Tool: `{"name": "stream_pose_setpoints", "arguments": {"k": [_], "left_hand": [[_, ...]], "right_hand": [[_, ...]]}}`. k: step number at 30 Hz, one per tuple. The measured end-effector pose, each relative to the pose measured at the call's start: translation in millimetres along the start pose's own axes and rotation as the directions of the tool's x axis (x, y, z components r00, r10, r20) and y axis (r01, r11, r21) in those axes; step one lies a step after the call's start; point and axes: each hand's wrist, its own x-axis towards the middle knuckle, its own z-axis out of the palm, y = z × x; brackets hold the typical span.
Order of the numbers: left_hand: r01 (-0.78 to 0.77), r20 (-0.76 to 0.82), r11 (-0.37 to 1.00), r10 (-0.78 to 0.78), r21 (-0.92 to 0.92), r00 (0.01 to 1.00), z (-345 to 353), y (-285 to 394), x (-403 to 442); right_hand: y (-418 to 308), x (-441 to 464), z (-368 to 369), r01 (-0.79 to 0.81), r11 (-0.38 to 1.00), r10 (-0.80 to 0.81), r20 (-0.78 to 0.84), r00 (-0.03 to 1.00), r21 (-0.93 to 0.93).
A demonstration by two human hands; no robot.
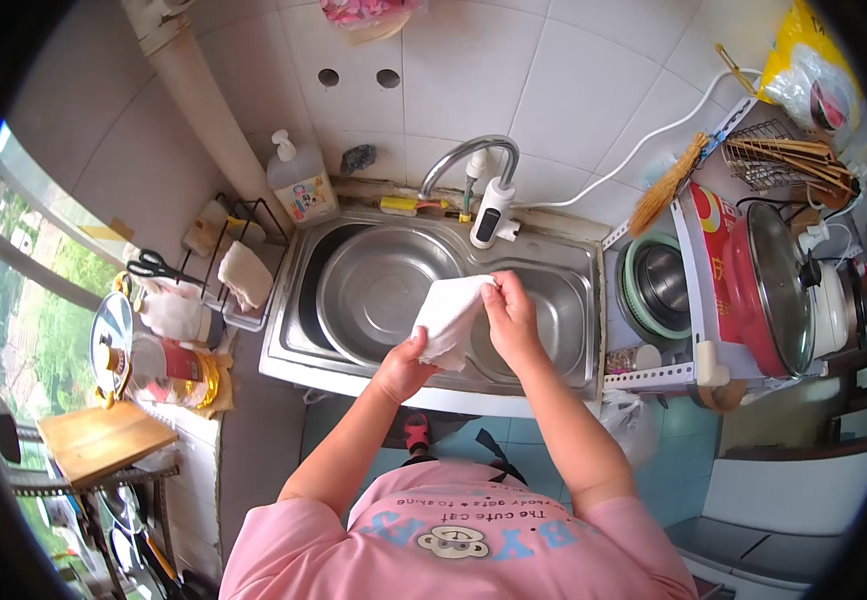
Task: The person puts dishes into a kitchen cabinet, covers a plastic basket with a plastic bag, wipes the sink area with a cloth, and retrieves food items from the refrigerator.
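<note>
A folded white cloth [451, 312] hangs between my two hands above the double sink. My left hand [406, 370] grips its lower left edge, thumb on top. My right hand [511, 318] pinches the upper right corner. Below the cloth, a large round steel basin [379, 270] sits in the left bowl of the sink, and the smaller right bowl [554, 325] lies under my right hand. The curved faucet [469, 145] with a white heater body [492, 215] stands behind the cloth; no running water is visible.
A soap bottle [304, 185] and a wire rack [254, 225] with a pale sponge [245, 274] stand at the left. Right of the sink, a shelf holds stacked bowls [659, 280] and a red lidded pot [759, 290]. A cutting board [104, 440] lies at lower left.
</note>
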Motion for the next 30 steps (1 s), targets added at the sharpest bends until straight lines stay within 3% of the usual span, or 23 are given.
{"name": "stream_pose_setpoints", "arguments": {"k": [2,4,6,8,10,13,14,16,18,22,24,25,26,27,28,30], "left_hand": [[0.007,0.049,0.998,-0.010,0.055,0.999,-6,11,4],[-0.072,-0.029,0.997,0.073,0.017,0.997,-4,23,11],[-0.042,-0.050,0.998,0.044,0.037,0.998,-30,21,25],[0.024,-0.200,0.998,-0.011,0.059,0.980,-43,18,38],[0.054,-0.139,0.998,-0.058,-0.030,0.989,-48,18,47],[0.069,0.118,0.922,-0.025,-0.380,0.993,-41,27,56],[0.074,0.126,0.923,-0.027,-0.379,0.992,-41,35,55],[-0.075,0.107,0.933,0.120,-0.352,0.987,-20,75,44],[-0.273,-0.087,0.961,0.269,-0.032,0.959,-13,122,53],[-0.361,-0.102,0.851,0.427,0.381,0.899,10,245,119],[-0.304,-0.168,0.620,0.584,0.723,0.794,48,272,145],[-0.209,-0.172,0.421,0.704,0.883,0.690,46,277,165],[-0.068,-0.131,0.206,0.808,0.976,0.575,39,276,182],[-0.019,0.044,-0.040,0.874,0.999,0.484,40,270,190],[-0.022,0.050,-0.045,0.873,0.999,0.485,52,264,189],[-0.252,0.212,-0.009,0.571,0.968,0.793,85,248,178]], "right_hand": [[-31,16,7,0.057,0.998,-0.057,-0.024,0.998,0.007],[-57,35,11,0.146,0.988,-0.148,0.066,0.987,0.044],[-92,53,13,0.266,0.963,-0.259,0.140,0.956,-0.031],[-116,68,18,0.363,0.930,-0.341,0.239,0.909,-0.055],[-126,77,26,0.319,0.946,-0.290,0.297,0.910,-0.052],[-127,94,38,0.227,0.974,-0.224,0.297,0.928,0.026],[-130,100,39,0.216,0.976,-0.210,0.272,0.939,0.010],[-126,117,39,0.193,0.980,-0.198,0.189,0.962,0.048],[-108,144,31,0.087,0.979,-0.110,0.117,0.987,0.186],[-84,181,-6,0.129,0.946,-0.061,-0.227,0.972,0.297],[-51,178,-22,0.057,0.962,0.037,-0.336,0.941,0.267],[-16,174,-25,0.001,0.954,0.114,-0.368,0.923,0.299],[4,164,-25,-0.180,0.903,0.315,-0.315,0.895,0.389],[18,152,-25,-0.348,0.812,0.498,-0.245,0.832,0.468],[27,139,-27,-0.451,0.773,0.562,-0.153,0.813,0.446],[34,121,-24,-0.519,0.770,0.591,-0.108,0.800,0.370]]}}
